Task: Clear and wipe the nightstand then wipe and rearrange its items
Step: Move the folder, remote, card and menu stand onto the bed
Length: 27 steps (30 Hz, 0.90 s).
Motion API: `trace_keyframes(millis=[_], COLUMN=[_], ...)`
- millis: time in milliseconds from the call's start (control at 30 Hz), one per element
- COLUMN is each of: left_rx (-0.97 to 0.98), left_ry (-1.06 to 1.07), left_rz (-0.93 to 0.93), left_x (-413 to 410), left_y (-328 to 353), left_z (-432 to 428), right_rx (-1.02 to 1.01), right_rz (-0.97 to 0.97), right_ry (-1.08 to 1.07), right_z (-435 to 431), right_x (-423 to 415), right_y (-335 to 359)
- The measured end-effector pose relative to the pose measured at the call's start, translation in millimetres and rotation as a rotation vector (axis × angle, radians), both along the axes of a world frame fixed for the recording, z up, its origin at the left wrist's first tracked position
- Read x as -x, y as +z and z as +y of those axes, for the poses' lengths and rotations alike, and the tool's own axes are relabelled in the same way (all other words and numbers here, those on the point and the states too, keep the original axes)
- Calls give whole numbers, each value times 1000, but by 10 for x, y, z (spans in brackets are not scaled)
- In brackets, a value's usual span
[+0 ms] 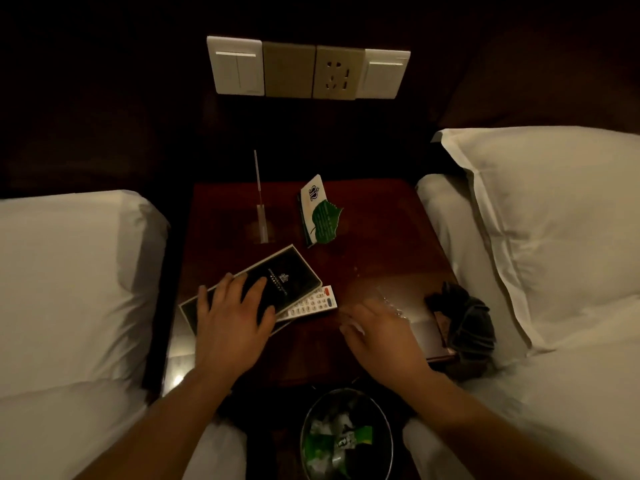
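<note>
A: Which step, judging from the table?

B: Clearing, most likely. Nothing wiped yet, by the look of it. Black folder, white remote half under it, green leaf card and clear stand all on the dark wood.

A: And the hands?

B: Apart. Left hand flat on the folder's near end, fingers spread, pressing rather than gripping. Right hand low over the front right part, next to a clear crinkly scrap. Too blurred there to tell whether closed on it or loose.

A: Cloth?

B: Dark cloth bunched at the table's right edge, touched by neither hand.

A: Next move, then?

B: Probably lifting folder and remote together across to the left bed. Calls for a grip under the folder's edge, to avoid losing the remote from beneath. After that, the scrap into the bin below, if rubbish.
</note>
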<state>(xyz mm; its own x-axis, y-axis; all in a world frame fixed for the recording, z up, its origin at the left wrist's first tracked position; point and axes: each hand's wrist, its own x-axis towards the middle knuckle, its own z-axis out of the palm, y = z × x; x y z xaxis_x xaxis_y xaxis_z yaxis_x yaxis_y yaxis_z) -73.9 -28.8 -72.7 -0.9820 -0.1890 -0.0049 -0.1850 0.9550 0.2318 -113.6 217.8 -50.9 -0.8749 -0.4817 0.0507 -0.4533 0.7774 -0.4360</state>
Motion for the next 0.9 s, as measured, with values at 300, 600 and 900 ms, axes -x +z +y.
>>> trace_keyframes(millis=[300,600,900], left_rx=[-97,-402,-590], left_ry=[146,248,684], left_rz=[-295,-525,-361], left_x=[298,172,-543], left_y=[-80,13,-87], left_z=[-522,-406,249], right_rx=[180,615,864], right_rz=[-243,-646,-658], right_ry=[-319,-555,-588], right_z=[-398,-753,-440], right_x=[1001,1517,1355], right_y=[-7,-153,-260])
